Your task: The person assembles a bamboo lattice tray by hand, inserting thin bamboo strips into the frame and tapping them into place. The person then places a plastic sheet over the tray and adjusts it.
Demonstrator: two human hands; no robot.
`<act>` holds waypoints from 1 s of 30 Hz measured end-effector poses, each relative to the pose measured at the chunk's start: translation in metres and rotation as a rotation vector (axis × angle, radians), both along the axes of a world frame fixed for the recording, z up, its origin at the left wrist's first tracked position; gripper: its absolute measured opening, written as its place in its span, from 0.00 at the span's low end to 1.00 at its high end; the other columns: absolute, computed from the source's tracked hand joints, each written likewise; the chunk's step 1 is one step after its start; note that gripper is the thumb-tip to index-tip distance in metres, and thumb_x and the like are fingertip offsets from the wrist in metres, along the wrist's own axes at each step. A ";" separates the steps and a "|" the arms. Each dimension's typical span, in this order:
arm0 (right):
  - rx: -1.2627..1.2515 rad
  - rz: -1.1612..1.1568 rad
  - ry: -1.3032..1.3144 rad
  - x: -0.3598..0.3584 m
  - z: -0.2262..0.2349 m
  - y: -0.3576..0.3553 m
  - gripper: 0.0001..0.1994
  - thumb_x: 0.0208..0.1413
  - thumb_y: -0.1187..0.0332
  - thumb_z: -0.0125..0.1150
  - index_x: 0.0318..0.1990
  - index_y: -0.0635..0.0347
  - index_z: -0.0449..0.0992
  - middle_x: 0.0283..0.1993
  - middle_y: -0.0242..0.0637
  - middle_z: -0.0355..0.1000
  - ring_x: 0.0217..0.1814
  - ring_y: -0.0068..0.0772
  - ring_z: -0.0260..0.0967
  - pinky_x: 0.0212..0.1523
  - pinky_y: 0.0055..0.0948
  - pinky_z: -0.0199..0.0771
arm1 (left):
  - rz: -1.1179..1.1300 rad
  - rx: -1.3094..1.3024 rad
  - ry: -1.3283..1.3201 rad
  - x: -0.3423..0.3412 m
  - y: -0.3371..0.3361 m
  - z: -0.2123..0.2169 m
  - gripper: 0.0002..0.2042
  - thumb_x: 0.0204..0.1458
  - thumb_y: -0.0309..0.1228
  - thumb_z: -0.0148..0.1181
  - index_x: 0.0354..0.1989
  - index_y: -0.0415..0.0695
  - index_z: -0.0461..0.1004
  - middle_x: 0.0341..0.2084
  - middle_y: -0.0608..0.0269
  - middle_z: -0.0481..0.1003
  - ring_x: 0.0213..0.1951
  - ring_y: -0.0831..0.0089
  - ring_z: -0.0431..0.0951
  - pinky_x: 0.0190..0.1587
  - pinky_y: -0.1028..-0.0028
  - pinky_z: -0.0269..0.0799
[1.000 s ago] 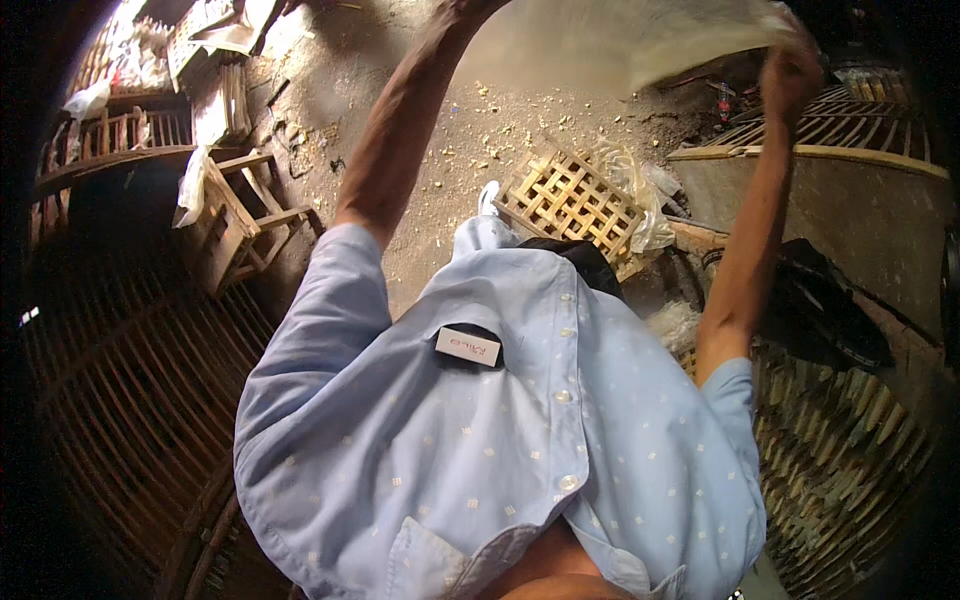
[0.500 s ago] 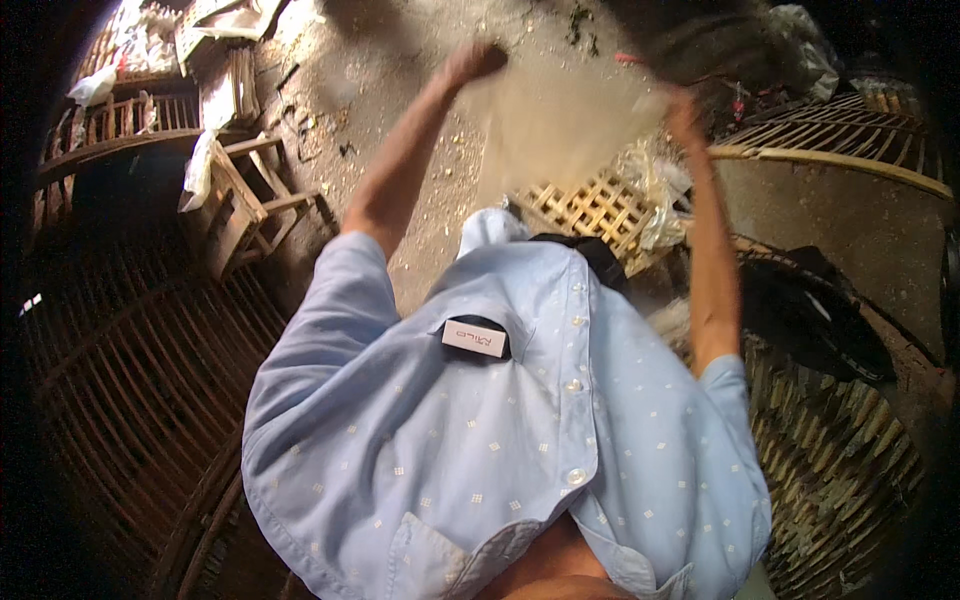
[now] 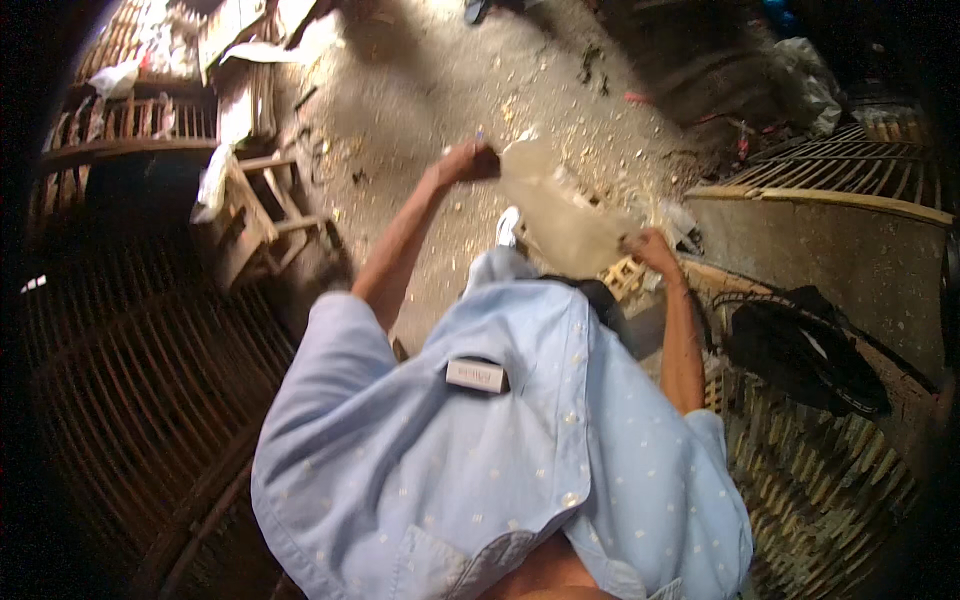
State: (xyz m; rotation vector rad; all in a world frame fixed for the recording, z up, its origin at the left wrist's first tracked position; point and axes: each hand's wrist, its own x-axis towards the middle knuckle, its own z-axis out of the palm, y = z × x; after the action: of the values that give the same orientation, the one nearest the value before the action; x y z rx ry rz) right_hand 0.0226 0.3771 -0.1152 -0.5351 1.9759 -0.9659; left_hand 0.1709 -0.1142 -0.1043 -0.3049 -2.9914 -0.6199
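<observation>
A pale, see-through plastic sheet (image 3: 570,215), perhaps a bag, stretches slantwise between my two hands out in front of me. My left hand (image 3: 468,162) is closed in a fist at its far left corner. Lower down and nearer my body, my right hand (image 3: 652,250) pinches the opposite end. Beneath the sheet, part of a woven bamboo lattice basket (image 3: 625,277) shows, with the rest covered. Crumpled clear plastic (image 3: 682,222) lies just beyond my right hand.
A small wooden stool (image 3: 262,205) stands at the left, by dark slatted cages (image 3: 150,400). To the right are a slatted bamboo cage (image 3: 825,185), a black bag-like item (image 3: 800,345) and a ribbed bamboo surface (image 3: 820,480). Light bits litter the floor (image 3: 420,100).
The sheet, spread wide and blurred before, now hangs lower and narrower at a slant. My right hand has come down and inward; my left hand is lower too. More of the floor ahead shows.
</observation>
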 end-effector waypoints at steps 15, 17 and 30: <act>-0.520 0.080 0.115 -0.062 0.221 -0.167 0.29 0.50 0.47 0.71 0.51 0.64 0.78 0.43 0.39 0.78 0.43 0.31 0.78 0.45 0.33 0.78 | 0.008 0.659 0.115 -0.110 0.103 0.261 0.23 0.46 0.48 0.68 0.46 0.46 0.79 0.38 0.58 0.80 0.40 0.67 0.79 0.43 0.66 0.74; -0.541 -0.087 0.106 -0.063 0.242 -0.156 0.21 0.55 0.51 0.68 0.43 0.62 0.81 0.35 0.32 0.78 0.34 0.24 0.76 0.37 0.28 0.77 | 0.195 0.298 0.068 -0.107 0.082 0.253 0.32 0.47 0.50 0.69 0.59 0.47 0.72 0.54 0.60 0.76 0.55 0.65 0.75 0.57 0.65 0.70; -0.617 -0.548 1.242 -0.095 0.361 -0.121 0.17 0.62 0.58 0.60 0.30 0.64 0.79 0.24 0.30 0.76 0.21 0.20 0.67 0.25 0.26 0.69 | 0.410 -0.093 1.098 -0.100 0.075 0.353 0.11 0.43 0.26 0.66 0.37 0.40 0.75 0.31 0.55 0.75 0.36 0.57 0.77 0.41 0.63 0.74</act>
State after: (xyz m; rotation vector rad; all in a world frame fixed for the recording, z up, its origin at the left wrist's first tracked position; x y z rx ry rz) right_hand -0.0721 0.2566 0.2462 -1.1617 2.9855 -1.9129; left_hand 0.0706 -0.0390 0.2490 -0.0008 -1.9251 -0.1572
